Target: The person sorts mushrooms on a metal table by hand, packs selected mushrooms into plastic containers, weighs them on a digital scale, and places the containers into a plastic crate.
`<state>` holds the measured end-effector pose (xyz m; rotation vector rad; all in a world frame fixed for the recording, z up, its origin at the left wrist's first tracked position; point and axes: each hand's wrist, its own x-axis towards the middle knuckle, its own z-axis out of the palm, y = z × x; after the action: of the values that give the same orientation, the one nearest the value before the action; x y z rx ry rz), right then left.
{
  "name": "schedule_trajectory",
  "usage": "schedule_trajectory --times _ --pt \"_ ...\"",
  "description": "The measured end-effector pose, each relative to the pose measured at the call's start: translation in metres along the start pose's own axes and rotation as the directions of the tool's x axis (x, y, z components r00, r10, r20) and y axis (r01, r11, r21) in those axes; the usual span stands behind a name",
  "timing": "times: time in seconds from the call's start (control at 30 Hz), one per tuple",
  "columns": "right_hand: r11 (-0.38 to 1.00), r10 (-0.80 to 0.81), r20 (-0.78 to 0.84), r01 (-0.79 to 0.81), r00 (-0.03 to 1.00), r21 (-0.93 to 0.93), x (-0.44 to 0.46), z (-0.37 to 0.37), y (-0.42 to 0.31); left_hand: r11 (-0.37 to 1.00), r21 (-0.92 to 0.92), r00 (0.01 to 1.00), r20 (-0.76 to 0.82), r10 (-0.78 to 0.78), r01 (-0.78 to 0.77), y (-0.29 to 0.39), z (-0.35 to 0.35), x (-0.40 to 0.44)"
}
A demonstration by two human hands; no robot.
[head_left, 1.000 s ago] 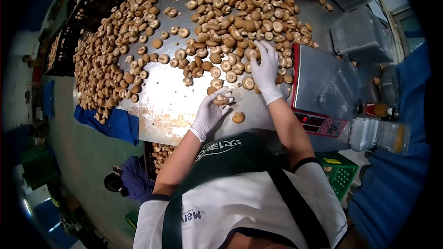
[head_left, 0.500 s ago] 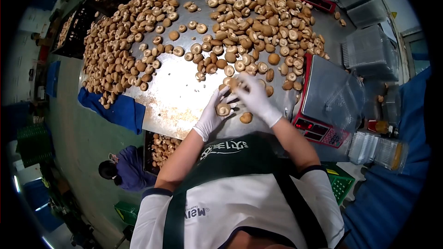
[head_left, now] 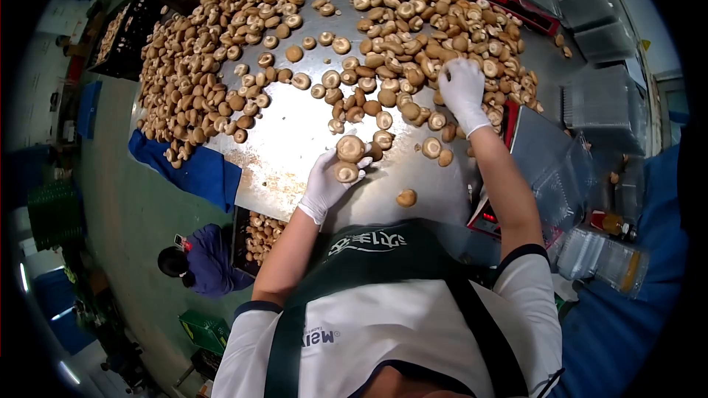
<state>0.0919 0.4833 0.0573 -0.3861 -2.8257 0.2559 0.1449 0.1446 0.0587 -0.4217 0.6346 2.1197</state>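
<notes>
My left hand (head_left: 330, 182), in a white glove, is closed around shiitake mushrooms above the metal table. Two show plainly in it: one (head_left: 349, 149) toward the fingertips, and another (head_left: 345, 172) nearer the palm, its pale stem side up. A further brown cap (head_left: 375, 152) shows by the fingertips; whether it is held I cannot tell. My right hand (head_left: 463, 90), gloved too, reaches onto the right-hand heap of shiitake (head_left: 413, 51). Its fingers are bent down and pressed together among the mushrooms, and whatever lies under the tips is hidden.
Another shiitake heap (head_left: 192, 96) covers the table's left side. A lone mushroom (head_left: 406, 197) lies near my apron. Red scales (head_left: 531, 155) and clear plastic trays (head_left: 605, 107) stand at right. A blue cloth (head_left: 188, 177) hangs over the left edge; beyond it a person (head_left: 210, 262) is low down.
My right hand has moved from beside my left hand up and right to the heap. My left hand now shows two mushrooms in its grasp. The view has shifted slightly.
</notes>
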Motion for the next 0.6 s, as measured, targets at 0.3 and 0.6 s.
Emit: schedule_trajectory --times 0.3,0.6 --pt "0.951 -0.039 0.023 0.030 0.999 0.308 0.053 0.061 -0.065 0.982 0.185 0.999 0.019 0.029 -0.032 0.002 0.016 0.020" --pt "0.369 0.008 0.282 -0.265 0.959 0.891 -0.016 0.008 -0.046 0.969 0.235 0.991 0.122 0.047 -0.075 -0.006 0.019 0.014"
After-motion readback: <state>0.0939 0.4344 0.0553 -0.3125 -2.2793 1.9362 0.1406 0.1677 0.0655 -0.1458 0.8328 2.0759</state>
